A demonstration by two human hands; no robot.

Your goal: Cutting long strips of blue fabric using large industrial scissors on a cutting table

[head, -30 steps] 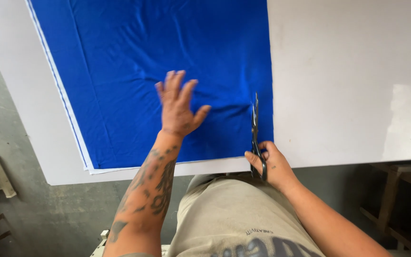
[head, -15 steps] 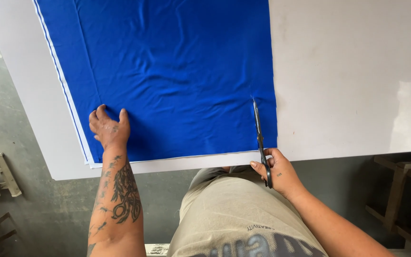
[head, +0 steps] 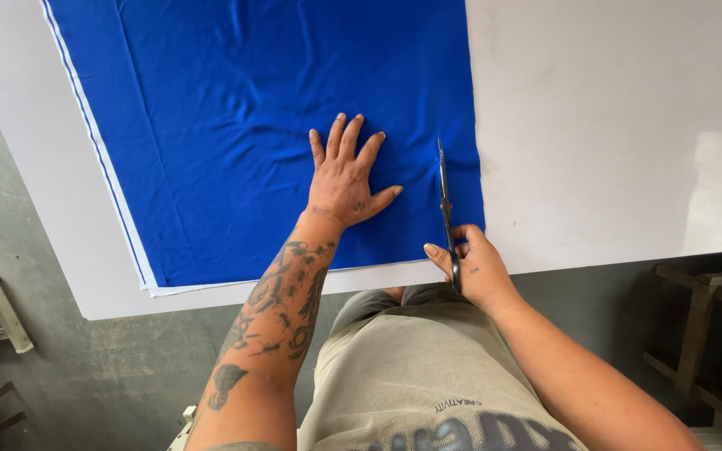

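- Left hand, centre of frame: flat, fingers spread wide, pressing on the blue fabric.
- Right hand, lower centre-right: closed around the handles of scissors, blades lying along the fabric's right edge.
- Fabric covers the upper-left of the white table.

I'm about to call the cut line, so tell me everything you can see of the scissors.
The scissors are long and slim, with dark metal blades. They lie low over the blue fabric near its right edge, tip pointing away from the person. The blades look nearly closed. The right hand grips the handles at the near table edge, hiding them. The left hand lies flat on the fabric beside them, apart.
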